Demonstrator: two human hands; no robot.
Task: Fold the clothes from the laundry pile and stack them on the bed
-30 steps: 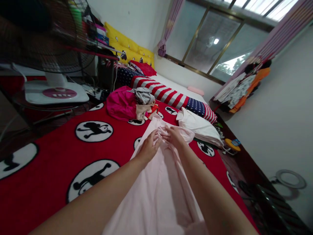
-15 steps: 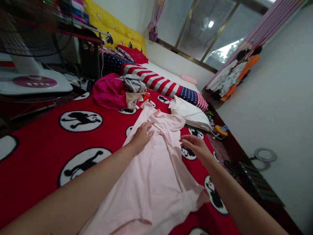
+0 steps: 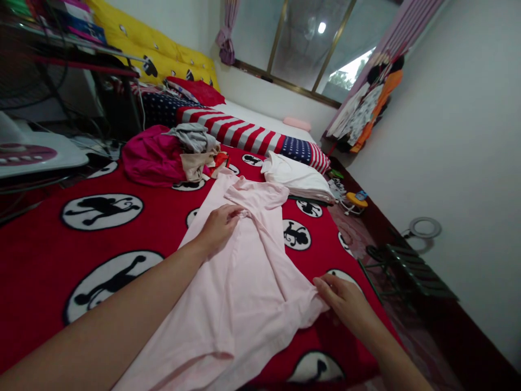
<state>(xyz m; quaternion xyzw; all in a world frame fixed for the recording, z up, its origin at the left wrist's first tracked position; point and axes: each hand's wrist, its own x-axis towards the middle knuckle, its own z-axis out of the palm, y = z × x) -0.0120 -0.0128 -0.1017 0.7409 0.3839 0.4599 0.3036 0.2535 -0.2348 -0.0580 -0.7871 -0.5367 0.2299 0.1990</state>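
A pale pink shirt [image 3: 254, 266] lies lengthwise on a red blanket [image 3: 163, 228] printed with black figures in white ovals. Its body is partly folded over, with creases running down the middle. My left hand [image 3: 220, 227] pinches a bit of the cloth at the shirt's upper middle, fingertips closed. Lower down, my right hand [image 3: 340, 296] grips the shirt's right edge between thumb and fingers, and the fabric there is drawn up slightly off the blanket.
Beyond the shirt lie a heap of magenta, grey and beige clothes [image 3: 154, 155] and a stack of folded white clothes [image 3: 297, 176]. A fan [image 3: 36, 152] stands at the left. A dark green slatted chair [image 3: 419, 271] and a yellow stool [image 3: 356, 200] are on the right.
My right hand has come down along the shirt and taken hold of its lower right edge. My left hand has closed on the cloth. The view has swung to the right.
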